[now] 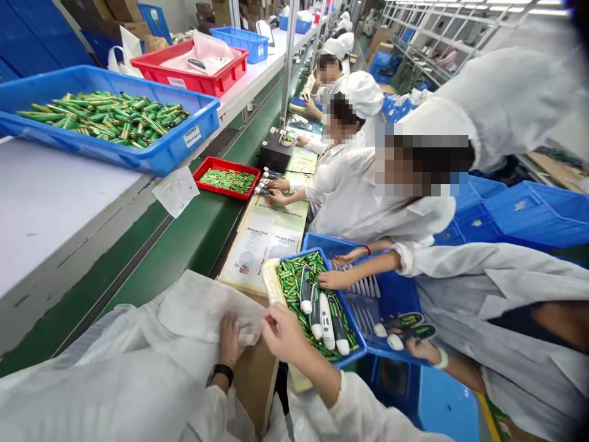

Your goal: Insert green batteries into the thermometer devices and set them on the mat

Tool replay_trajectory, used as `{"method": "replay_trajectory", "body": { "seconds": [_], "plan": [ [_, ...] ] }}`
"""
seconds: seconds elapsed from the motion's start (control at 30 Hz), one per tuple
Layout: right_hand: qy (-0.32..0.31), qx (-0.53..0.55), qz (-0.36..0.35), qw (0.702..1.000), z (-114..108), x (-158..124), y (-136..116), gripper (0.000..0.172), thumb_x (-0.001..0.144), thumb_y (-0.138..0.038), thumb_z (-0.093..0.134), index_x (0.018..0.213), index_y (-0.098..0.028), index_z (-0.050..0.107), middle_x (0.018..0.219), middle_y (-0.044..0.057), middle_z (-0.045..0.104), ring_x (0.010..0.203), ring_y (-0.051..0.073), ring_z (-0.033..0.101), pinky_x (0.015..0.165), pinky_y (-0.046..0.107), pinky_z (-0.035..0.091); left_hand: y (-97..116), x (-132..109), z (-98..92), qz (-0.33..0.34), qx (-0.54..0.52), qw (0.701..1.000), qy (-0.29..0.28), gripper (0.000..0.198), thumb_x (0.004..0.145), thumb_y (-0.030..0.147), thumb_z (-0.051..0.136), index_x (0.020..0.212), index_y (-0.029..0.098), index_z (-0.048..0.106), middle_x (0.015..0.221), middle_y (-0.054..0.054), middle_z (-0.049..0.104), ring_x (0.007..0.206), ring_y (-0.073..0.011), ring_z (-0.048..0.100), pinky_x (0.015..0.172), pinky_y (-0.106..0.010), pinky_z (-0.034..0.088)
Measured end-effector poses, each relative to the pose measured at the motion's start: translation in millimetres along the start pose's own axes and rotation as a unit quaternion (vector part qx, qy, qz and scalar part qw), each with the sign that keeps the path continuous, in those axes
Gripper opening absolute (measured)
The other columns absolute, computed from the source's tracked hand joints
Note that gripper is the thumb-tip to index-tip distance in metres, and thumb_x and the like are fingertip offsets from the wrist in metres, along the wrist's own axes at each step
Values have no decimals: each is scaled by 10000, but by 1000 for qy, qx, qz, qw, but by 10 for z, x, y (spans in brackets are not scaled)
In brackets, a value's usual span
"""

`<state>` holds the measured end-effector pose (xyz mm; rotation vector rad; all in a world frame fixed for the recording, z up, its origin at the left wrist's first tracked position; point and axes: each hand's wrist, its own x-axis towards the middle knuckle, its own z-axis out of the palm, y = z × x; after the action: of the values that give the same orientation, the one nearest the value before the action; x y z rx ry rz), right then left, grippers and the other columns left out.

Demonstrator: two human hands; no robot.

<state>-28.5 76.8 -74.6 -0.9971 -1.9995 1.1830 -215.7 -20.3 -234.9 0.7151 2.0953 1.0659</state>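
Note:
A thin white sheet (209, 301), wrinkled like packing foam, spreads over the bench in front of me. My left hand (230, 341), with a black watch on its wrist, lies on the sheet near its right edge, fingers stretched forward. My right hand (283, 331) pinches the sheet's right corner between thumb and fingers. Beside the right hand stands a blue tray (356, 356) of green batteries (294, 279). Several white-and-grey handheld devices (326, 319) lie on the batteries. Under the sheet a brown cardboard surface (257, 374) shows.
A co-worker's hand (338, 279) reaches into the battery tray; another hand (423, 350) holds devices over a blue bin (400, 294). Ahead are mouse pads (262, 239) and a red tray (227, 195) of batteries. A large blue tray (202, 123) stands on the left shelf.

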Motion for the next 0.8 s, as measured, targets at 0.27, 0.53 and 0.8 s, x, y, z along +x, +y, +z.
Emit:
{"method": "replay_trajectory", "body": {
  "seconds": [0.27,0.53,0.8],
  "plan": [
    [-25,-294,81,952,-830,-1277,743,559,734,-46,455,1198,-318,607,1224,99,581,1117,276,563,922,410,479,120,77,-454,-86,-170,981,-29,684,1046,418,89,1419,-82,371,1437,-225,519,1338,-233,498,1024,-295,447],
    [-137,-402,156,892,-1161,-1197,1047,999,675,-55,586,1573,-310,230,1348,181,510,1119,331,585,937,436,458,-63,-258,-244,-127,-225,966,10,480,998,384,359,1283,42,538,1258,-172,660,1210,-244,613,1017,-334,470],
    [-116,-278,168,939,-1274,-1180,1262,827,769,-72,487,1557,-192,265,1299,166,573,1018,235,655,931,363,505,-158,-642,-122,-158,-265,951,4,450,949,360,375,1248,74,551,1296,-201,639,1222,-257,614,1012,-354,482]
  ]
}}
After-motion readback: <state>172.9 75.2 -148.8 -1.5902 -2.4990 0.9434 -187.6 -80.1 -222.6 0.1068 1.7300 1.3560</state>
